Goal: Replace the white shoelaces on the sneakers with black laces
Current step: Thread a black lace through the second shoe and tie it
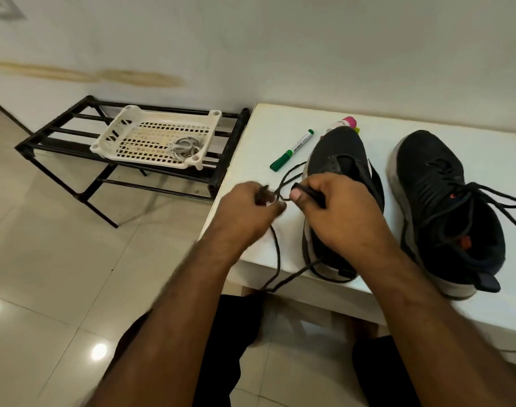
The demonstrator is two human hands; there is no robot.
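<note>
Black lace (277,254) ends hidden inside left hand (250,207), right hand (336,207).

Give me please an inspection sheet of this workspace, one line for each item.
Surface: white table, its near left corner under the hands.
Job's things: left sneaker unlaced at the toe eyelets; right sneaker already laced in black; black lace trailing over the table edge; white laces coiled in the white basket.
Clutter: green marker beside the left sneaker; a pink-capped item behind it, too hidden to name.
Grips: left hand and right hand each pinch the black lace.
Cables: nothing seen.
Surroundings: black metal rack holding the basket, tiled floor, white wall.
</note>
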